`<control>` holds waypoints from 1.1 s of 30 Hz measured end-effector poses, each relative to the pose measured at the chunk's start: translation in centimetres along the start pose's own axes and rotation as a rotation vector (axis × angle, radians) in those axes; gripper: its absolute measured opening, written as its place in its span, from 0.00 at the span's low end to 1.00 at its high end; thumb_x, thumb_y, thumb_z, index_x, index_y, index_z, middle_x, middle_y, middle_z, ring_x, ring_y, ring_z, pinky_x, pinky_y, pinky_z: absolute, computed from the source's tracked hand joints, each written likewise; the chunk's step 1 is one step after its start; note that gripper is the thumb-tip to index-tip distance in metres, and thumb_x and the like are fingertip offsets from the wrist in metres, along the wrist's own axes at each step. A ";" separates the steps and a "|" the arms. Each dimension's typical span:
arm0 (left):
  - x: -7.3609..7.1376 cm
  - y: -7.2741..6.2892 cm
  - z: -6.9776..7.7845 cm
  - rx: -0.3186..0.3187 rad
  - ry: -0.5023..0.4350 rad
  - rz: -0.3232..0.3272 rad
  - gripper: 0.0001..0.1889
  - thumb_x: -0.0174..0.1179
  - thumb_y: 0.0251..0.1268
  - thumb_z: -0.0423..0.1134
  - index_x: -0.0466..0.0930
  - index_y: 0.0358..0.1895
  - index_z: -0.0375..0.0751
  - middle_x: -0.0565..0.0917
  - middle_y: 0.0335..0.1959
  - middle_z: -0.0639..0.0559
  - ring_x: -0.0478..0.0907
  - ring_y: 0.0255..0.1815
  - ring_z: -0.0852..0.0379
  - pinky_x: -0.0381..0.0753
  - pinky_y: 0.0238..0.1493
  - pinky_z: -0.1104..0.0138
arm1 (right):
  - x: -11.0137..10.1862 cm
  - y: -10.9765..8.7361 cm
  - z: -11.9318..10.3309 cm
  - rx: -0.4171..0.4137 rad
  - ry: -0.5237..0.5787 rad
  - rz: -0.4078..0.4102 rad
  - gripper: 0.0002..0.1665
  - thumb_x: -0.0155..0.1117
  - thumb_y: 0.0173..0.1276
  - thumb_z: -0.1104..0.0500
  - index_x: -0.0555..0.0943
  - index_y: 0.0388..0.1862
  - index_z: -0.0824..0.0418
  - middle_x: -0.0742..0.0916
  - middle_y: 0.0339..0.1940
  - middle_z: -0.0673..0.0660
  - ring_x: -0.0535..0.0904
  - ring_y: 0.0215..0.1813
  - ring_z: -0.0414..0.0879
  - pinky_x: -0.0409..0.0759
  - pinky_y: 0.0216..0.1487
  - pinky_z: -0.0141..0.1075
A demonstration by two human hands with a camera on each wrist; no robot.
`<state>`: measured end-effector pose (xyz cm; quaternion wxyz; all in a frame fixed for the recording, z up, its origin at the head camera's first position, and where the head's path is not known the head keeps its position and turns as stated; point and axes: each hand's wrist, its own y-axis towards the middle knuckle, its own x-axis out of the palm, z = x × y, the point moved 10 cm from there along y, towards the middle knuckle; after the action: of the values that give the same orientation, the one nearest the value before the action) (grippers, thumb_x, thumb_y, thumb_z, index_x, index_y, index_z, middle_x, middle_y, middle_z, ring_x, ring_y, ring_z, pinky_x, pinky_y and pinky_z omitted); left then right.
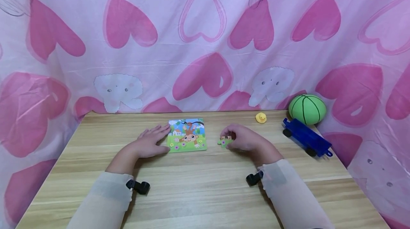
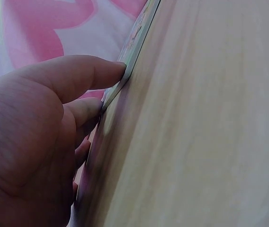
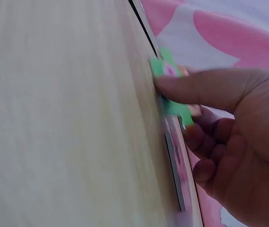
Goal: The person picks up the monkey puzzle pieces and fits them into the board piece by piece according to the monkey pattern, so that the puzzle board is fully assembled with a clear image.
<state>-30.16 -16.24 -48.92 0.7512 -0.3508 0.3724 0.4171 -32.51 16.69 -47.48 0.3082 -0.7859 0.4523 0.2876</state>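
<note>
A square picture board [image 1: 188,137] with a cartoon monkey on grass lies flat on the table. My left hand [image 1: 150,142] rests at its left side with fingers spread. In the left wrist view the thumb tip [image 2: 118,72] touches the board's edge [image 2: 133,59]. To the right of the board, my right hand [image 1: 245,139] pinches a green jigsaw puzzle piece [image 1: 223,143] with a pink flower on it. The right wrist view shows the thumb pressed on the puzzle piece [image 3: 179,109], just over the tabletop; part of the piece is hidden behind it.
A small yellow rubber duck [image 1: 261,118] sits near the table's back edge. At the right stand a green ball [image 1: 307,109] with black lines and a blue toy trailer [image 1: 305,137] with black wheels. A pink heart-print cloth [image 1: 201,76] hangs behind the wooden table [image 1: 192,193].
</note>
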 end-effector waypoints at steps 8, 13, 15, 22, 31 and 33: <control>-0.1 -0.1 0.1 0.006 -0.004 0.002 0.48 0.61 0.70 0.62 0.52 0.88 0.55 0.50 0.91 0.55 0.40 0.92 0.37 0.34 0.87 0.30 | 0.4 0.2 -2.6 -0.039 0.020 0.005 0.13 0.65 0.80 0.58 0.88 0.53 0.39 0.87 0.46 0.46 0.79 0.50 0.47 0.82 0.53 0.41; -0.1 -0.1 0.1 0.005 -0.005 0.002 0.48 0.62 0.70 0.61 0.52 0.88 0.55 0.51 0.91 0.55 0.40 0.92 0.37 0.34 0.87 0.29 | 1.1 0.7 -5.4 -0.114 0.025 -0.003 0.13 0.64 0.81 0.55 0.88 0.58 0.40 0.88 0.48 0.44 0.80 0.52 0.46 0.82 0.56 0.42; -0.2 -0.1 0.1 0.004 -0.005 0.002 0.47 0.62 0.70 0.61 0.53 0.88 0.55 0.51 0.91 0.55 0.40 0.92 0.37 0.35 0.87 0.29 | 1.5 1.2 -6.5 -0.146 0.030 -0.008 0.14 0.64 0.81 0.55 0.88 0.58 0.39 0.88 0.48 0.44 0.80 0.52 0.46 0.83 0.57 0.42; -0.2 -0.1 0.3 0.006 -0.007 0.001 0.47 0.62 0.71 0.61 0.53 0.88 0.54 0.51 0.91 0.54 0.40 0.92 0.37 0.35 0.87 0.29 | 3.4 2.7 -9.6 -0.218 0.054 -0.057 0.14 0.63 0.82 0.54 0.87 0.61 0.42 0.86 0.46 0.45 0.79 0.49 0.45 0.81 0.52 0.39; -0.3 -0.1 0.4 0.010 -0.015 -0.007 0.47 0.61 0.71 0.61 0.52 0.88 0.54 0.50 0.91 0.54 0.40 0.92 0.37 0.35 0.86 0.29 | 5.2 4.1 -12.9 -0.238 0.087 -0.103 0.17 0.62 0.83 0.53 0.85 0.66 0.45 0.87 0.47 0.46 0.83 0.45 0.48 0.84 0.47 0.38; -0.2 -0.2 0.4 0.011 -0.015 -0.009 0.47 0.61 0.72 0.61 0.52 0.88 0.54 0.50 0.91 0.54 0.40 0.92 0.37 0.35 0.86 0.29 | 5.7 4.3 -13.3 -0.243 0.095 -0.107 0.17 0.62 0.83 0.54 0.85 0.65 0.46 0.86 0.47 0.47 0.84 0.44 0.49 0.85 0.46 0.38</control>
<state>-30.00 -16.05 -48.53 0.7578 -0.3453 0.3672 0.4142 -31.66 2.06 -44.04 0.2037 -0.8533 0.3857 0.2858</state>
